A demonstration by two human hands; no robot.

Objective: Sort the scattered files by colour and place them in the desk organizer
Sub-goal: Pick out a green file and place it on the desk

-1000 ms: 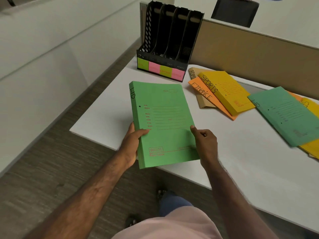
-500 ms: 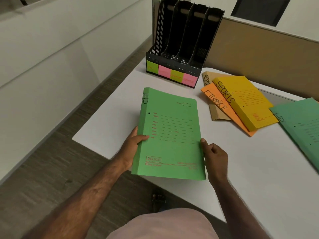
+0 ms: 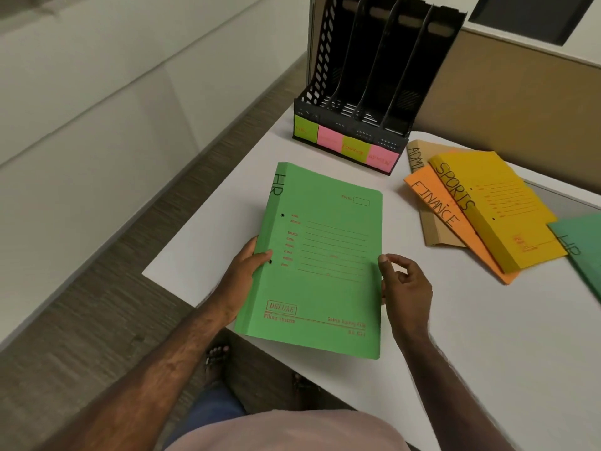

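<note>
Hands' fingers hidden under green file (image 3: 322,255), organizer labels (image 3: 348,146) blurred

The green file (image 3: 320,255) was matt card, smooth, printed in red ink. The yellow file (image 3: 497,206), orange file (image 3: 455,229) and brown file (image 3: 432,232) showed the same matt card finish; the brown one looked like plain kraft board. The organizer (image 3: 364,76) was black plastic with a perforated side wall and faint sheen, its front bearing matt paper notes (image 3: 344,146). The worktop (image 3: 487,336) was smooth, white and matt. The floor (image 3: 97,304) looked like rough woven carpet.
</note>
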